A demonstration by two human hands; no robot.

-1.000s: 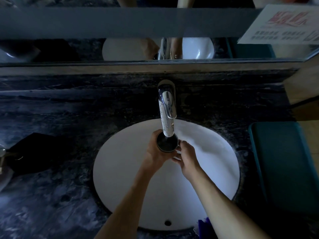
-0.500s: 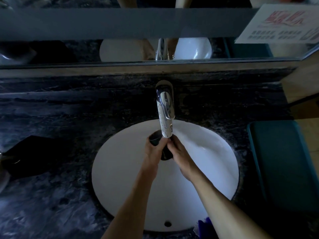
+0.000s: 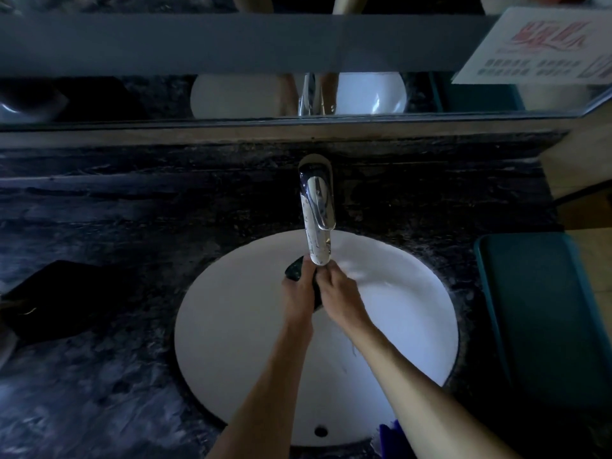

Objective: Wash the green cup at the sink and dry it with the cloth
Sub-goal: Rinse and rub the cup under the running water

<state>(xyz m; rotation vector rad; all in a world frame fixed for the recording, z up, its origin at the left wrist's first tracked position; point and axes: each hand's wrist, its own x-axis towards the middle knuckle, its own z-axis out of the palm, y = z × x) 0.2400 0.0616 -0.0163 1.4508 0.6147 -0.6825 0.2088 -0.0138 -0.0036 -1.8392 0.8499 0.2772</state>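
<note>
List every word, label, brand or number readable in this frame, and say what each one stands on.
Nothing can be quoted as it reads.
White sign, upper right by the mirror: a red heading and rows of dark print, all too blurred to read.
Tap: no brand mark visible.
Cup, held by both hands over the sink: no lettering visible.
Teal tray at the right: no text visible.

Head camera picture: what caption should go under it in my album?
Both hands, left and right, hold the green cup under the tap over the white sink.
</note>
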